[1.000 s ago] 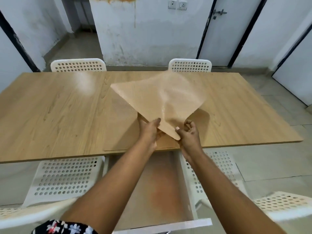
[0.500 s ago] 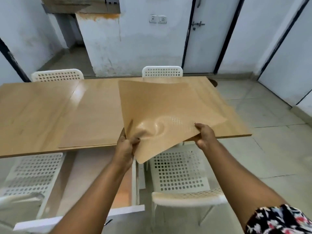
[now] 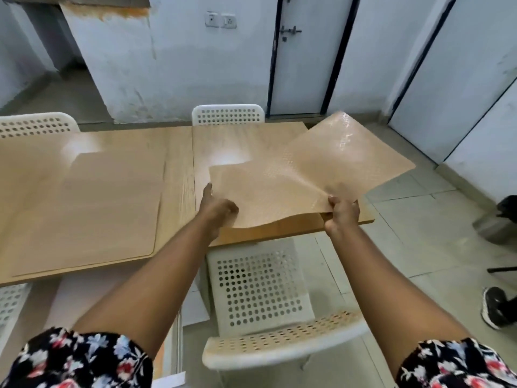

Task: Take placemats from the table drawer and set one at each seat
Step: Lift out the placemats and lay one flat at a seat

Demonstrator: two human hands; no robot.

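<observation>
A tan, flexible placemat (image 3: 293, 183) hangs low over the right end of the wooden table (image 3: 179, 175), its far right corner curled up past the table's edge. My left hand (image 3: 219, 208) holds its left edge, one finger stretched along it. My right hand (image 3: 342, 212) grips the near right corner at the table's front edge. A second placemat (image 3: 84, 205) lies flat on the table to the left. The table drawer (image 3: 170, 378) stands pulled out at the lower left, partly hidden by my left arm.
A white perforated chair (image 3: 260, 289) stands right in front of me under the held mat. Two more chairs (image 3: 228, 114) (image 3: 36, 126) stand on the far side. On the right floor are a metal bin (image 3: 495, 228) and another person's shoe (image 3: 495, 306).
I have shifted right, away from the drawer. The held placemat has come down from upright in the air to low over the table's right end, my hands now spread at its near edge.
</observation>
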